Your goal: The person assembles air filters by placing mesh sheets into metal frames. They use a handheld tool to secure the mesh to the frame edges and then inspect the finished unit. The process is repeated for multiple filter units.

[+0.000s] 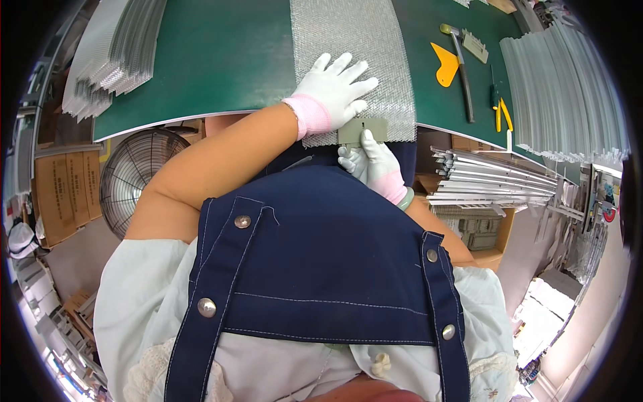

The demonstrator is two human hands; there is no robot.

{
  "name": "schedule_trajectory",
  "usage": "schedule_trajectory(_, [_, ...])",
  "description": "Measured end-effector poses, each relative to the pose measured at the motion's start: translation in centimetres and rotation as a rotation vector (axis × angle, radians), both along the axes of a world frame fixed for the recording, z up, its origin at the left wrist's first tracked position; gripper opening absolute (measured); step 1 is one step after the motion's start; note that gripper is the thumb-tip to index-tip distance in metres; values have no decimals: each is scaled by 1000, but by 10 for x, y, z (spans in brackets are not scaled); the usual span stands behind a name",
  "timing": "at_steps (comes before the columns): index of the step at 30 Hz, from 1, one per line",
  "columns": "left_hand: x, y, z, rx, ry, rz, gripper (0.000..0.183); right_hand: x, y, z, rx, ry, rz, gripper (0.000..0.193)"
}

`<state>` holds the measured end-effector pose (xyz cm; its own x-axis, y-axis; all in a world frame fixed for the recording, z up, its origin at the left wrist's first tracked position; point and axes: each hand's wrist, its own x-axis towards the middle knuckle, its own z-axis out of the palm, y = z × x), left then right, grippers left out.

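A silvery mesh sheet (351, 60) lies on the green table, its near end reaching past the table's front edge. My left hand (335, 87), in a white glove with a pink cuff, rests on that mesh with its fingers spread. At the near edge of the sheet, my right hand (375, 164), gloved the same way, grips a flat grey-beige rectangular plate (362, 132) with a small dark slot. The thumb presses on the plate's top face and the other fingers curl below. The plate overlaps the mesh; whether it is attached cannot be seen.
On the green tabletop (214, 60) stand mesh stacks at left (124, 53) and right (562, 94). A yellow-orange scraper (445, 65), a hammer (462, 74), another beige plate (475, 47) and yellow-handled pliers (500, 110) lie right. Below are a fan (140, 177) and metal strips (495, 177).
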<state>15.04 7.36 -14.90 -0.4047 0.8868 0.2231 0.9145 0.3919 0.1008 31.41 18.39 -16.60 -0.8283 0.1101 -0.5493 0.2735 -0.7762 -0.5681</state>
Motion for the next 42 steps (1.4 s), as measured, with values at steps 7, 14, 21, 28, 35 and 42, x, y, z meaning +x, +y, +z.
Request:
schedule_trajectory(7, [6, 0, 2, -10, -10, 24, 51, 2, 1, -1, -122, 49, -22, 28])
schedule_trajectory(14, [-3, 9, 16, -101, -36, -13, 51, -8, -8, -3, 21, 117, -101, 39])
schedule_trajectory(21, [-4, 16, 40, 9, 70, -67, 71, 13, 64, 26, 365, -24, 457, 47])
schedule_trajectory(28, [13, 13, 34, -102, 28, -259, 79, 207, 226, -163, 1270, -1062, -644, 52])
schedule_trajectory(35, [42, 31, 88, 132, 52, -301, 80, 200, 234, -70, 269, -385, -602, 42])
schedule_trajectory(42, [111, 87, 81, 233, -1252, -676, 82, 107, 115, 106, 397, 195, 206, 46])
